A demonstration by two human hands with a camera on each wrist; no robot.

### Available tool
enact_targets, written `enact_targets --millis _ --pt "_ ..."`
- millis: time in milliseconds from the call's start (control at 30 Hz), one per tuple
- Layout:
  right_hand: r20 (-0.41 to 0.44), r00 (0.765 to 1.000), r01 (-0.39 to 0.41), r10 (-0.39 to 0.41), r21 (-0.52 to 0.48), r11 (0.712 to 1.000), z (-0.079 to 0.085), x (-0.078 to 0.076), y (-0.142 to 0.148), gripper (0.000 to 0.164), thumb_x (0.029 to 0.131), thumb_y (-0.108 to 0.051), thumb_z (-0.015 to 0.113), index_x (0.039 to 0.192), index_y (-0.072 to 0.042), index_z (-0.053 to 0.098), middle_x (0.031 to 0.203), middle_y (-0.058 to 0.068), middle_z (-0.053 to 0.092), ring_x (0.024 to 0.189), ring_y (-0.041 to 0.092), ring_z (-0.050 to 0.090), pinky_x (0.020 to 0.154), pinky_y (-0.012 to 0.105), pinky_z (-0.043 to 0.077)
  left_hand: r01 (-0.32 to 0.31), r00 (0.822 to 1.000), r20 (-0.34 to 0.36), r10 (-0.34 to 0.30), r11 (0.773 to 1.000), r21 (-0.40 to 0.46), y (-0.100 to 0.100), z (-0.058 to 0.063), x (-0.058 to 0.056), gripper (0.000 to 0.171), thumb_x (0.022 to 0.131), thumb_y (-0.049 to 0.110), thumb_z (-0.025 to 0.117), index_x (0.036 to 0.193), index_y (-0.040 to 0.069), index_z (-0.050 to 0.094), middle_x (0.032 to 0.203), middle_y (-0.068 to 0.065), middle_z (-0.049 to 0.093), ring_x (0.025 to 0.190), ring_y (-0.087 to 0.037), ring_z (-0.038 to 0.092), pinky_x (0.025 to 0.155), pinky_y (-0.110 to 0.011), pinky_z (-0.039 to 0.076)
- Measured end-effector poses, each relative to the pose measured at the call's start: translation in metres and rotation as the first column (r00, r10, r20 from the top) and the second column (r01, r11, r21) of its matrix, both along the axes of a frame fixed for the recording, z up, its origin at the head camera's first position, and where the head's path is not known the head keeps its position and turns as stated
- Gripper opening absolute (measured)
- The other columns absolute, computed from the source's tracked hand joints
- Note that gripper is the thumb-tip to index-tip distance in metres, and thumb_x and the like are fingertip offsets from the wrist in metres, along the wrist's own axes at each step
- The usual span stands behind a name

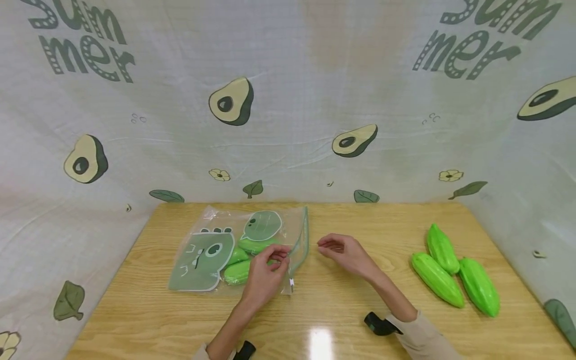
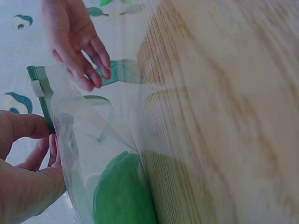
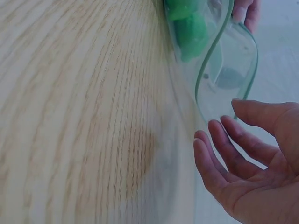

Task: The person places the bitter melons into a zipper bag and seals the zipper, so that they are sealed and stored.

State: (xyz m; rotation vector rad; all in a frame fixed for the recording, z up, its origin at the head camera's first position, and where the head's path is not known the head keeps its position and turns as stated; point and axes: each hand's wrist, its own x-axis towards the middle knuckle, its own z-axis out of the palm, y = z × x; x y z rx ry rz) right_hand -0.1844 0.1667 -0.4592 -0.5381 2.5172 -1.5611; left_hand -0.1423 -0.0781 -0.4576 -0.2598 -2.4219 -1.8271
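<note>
A clear zip bag point(image 1: 202, 265) printed with a green cartoon creature lies flat on the left half of the table, its green-edged mouth toward the right. Inside it are several bright green, ridged oblong fruits point(image 1: 237, 273). My left hand point(image 1: 263, 280) pinches the near part of the bag's mouth between thumb and fingers, close to the white slider point(image 2: 36, 87). Just right of the mouth, my right hand point(image 1: 351, 256) hovers with fingers loosely bent and holds nothing. In the right wrist view the bag's mouth gapes, and the right fingertips point(image 3: 214, 127) are near its rim.
Three more green fruits point(image 1: 437, 280) lie together on the right side of the wooden table point(image 1: 360, 220). A pale cloth point(image 1: 288, 165) printed with avocados and leaves hangs behind the table and along its sides.
</note>
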Motion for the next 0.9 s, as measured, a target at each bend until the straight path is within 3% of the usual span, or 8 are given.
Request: enact_targets --millis 400,700,900 --pt "-0.007 0.999 0.033 -0.033 0.021 0.999 0.003 0.008 0.019 0.03 0.102 -0.018 0.066 0.121 0.005 0.067 0.116 0.015 0.071 0.108 0.031 0.068 0.095 0.038 0.055 -0.006 1.0 -0.011 0.006 1.0 0.012 -0.001 -0.001 -0.001 0.015 0.093 -0.003 0.068 0.107 0.004 0.072 0.098 -0.008 0.068 0.092 -0.022 0.067 0.079 -0.028 0.059" --pt "-0.024 0.997 0.071 -0.07 0.03 0.997 0.007 0.016 0.031 0.029 0.101 -0.017 0.067 0.12 0.006 0.067 0.116 0.017 0.071 0.109 0.032 0.068 0.094 0.04 0.055 -0.011 1.0 -0.013 0.011 1.0 0.0 0.0 -0.001 0.0 0.015 0.093 -0.003 0.069 0.106 0.005 0.072 0.098 -0.008 0.069 0.092 -0.022 0.067 0.08 -0.029 0.059" --pt "-0.027 0.994 0.108 -0.107 0.035 0.994 0.006 0.021 0.039 0.027 0.101 -0.016 0.068 0.117 0.005 0.068 0.113 0.015 0.072 0.108 0.032 0.069 0.089 0.032 0.057 -0.01 1.0 -0.009 0.01 1.0 0.003 0.0 -0.001 0.0 0.015 0.093 -0.004 0.069 0.106 0.005 0.072 0.098 -0.009 0.069 0.092 -0.022 0.067 0.08 -0.029 0.059"
